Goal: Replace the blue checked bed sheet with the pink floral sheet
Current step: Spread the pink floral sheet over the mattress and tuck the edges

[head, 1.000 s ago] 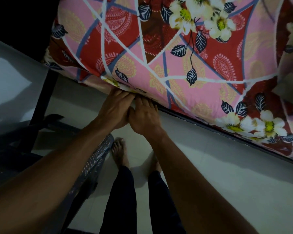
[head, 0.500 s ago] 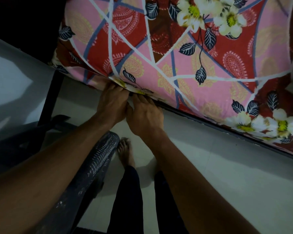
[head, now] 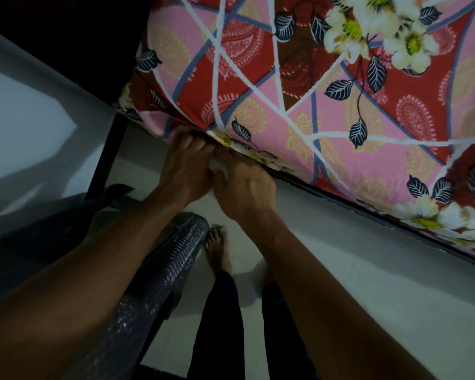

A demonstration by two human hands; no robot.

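The pink floral sheet [head: 327, 111], pink and red with white flowers and dark leaves, covers the mattress across the upper right. My left hand [head: 185, 165] grips the sheet's lower edge near the bed's corner, fingers curled into the fabric. Beside it, touching, my right hand [head: 244, 187] has its fingertips pushed under the mattress edge, hidden by the sheet. No blue checked sheet is visible.
A dark bed frame rail [head: 368, 215] runs along the mattress's lower edge, with a black bed leg [head: 104, 163] at the corner. A dark patterned chair arm [head: 159, 278] lies under my left forearm. My bare feet stand on the pale tiled floor [head: 354, 270].
Both hands have shifted slightly left toward the bed's corner along the sheet edge. My left hand's fingers have curled tighter into the fabric.
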